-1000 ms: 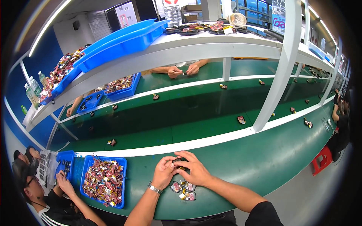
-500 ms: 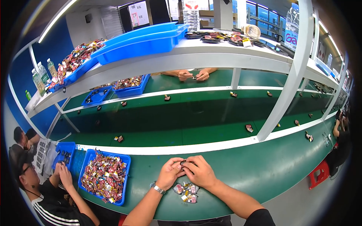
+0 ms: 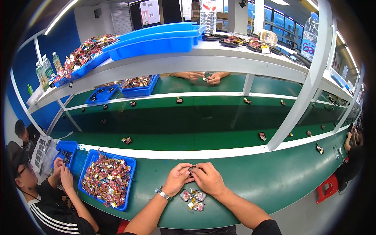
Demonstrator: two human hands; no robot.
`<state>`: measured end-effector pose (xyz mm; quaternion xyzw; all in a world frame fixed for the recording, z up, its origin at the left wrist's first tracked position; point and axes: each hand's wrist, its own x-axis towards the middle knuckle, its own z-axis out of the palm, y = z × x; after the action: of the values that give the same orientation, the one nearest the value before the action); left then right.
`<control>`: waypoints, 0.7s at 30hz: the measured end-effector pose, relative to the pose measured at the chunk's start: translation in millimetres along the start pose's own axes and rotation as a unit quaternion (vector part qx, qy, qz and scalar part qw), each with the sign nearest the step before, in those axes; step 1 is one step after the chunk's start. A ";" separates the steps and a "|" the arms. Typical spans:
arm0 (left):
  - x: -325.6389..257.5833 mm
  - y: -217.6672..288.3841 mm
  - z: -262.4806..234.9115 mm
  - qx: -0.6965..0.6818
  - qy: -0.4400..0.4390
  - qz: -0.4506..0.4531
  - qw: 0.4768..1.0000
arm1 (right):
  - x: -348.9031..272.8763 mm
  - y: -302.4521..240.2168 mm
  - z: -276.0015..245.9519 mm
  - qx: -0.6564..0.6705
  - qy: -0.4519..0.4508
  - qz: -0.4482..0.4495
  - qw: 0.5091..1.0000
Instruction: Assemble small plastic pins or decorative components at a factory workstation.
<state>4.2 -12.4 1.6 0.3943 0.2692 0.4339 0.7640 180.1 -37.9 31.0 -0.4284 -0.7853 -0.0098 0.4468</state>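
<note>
tube lights (image 3: 61, 17) glow overhead and soft sheen marks the green bench (image 3: 254, 176) (edges bend, blackened).

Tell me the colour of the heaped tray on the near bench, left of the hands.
The tray is blue, seen best in the head view.

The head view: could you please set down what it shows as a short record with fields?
Left hand: the left hand grips a small dark part, thumb and fingers bent
Right hand: the right hand has its fingertips on the same part
Wrist: metal-banded watch on the left
Below the hands: a few loose parts in a cluster
Surface: green tabletop
To the left: blue tray heaped with small parts
Far left: co-worker, hands raised together
Shelf above: stacked blue trays
</note>
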 end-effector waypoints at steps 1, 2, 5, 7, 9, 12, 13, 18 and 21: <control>-0.4 0.0 0.4 0.002 0.001 -0.001 1.000 | -0.1 -0.3 -0.2 0.003 0.002 0.001 1.000; -0.6 -0.3 0.3 0.001 0.001 -0.001 1.000 | -0.6 0.1 0.4 0.003 0.002 0.001 1.000; -1.2 -1.1 -0.1 0.005 0.000 -0.001 1.000 | -2.1 1.5 2.8 0.002 0.009 -0.007 1.000; -0.9 -2.2 -1.5 0.014 -0.004 -0.004 1.000 | -1.9 1.6 4.4 -0.002 0.019 -0.010 1.000; -0.3 -2.8 -0.9 0.017 -0.001 -0.005 1.000 | -2.9 2.0 5.2 -0.005 0.020 -0.009 1.000; 0.8 -4.3 -0.1 0.025 0.004 -0.001 1.000 | -4.9 4.8 6.5 -0.027 0.016 -0.012 0.999; 0.6 -4.7 -0.1 0.029 0.007 0.004 1.000 | -5.1 4.8 6.7 -0.045 0.011 -0.018 0.999; 2.3 -5.7 -4.2 0.021 0.022 0.014 0.999 | -2.1 -5.2 7.9 -0.017 0.001 0.003 1.000; 3.4 -8.4 -0.7 0.003 0.009 0.023 1.000 | -3.9 -0.3 9.9 -0.006 -0.028 0.021 0.999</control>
<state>9.2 -11.8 -6.0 0.3992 0.2679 0.4541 0.7501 174.0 -36.7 22.4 -0.4476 -0.7881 0.0073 0.4225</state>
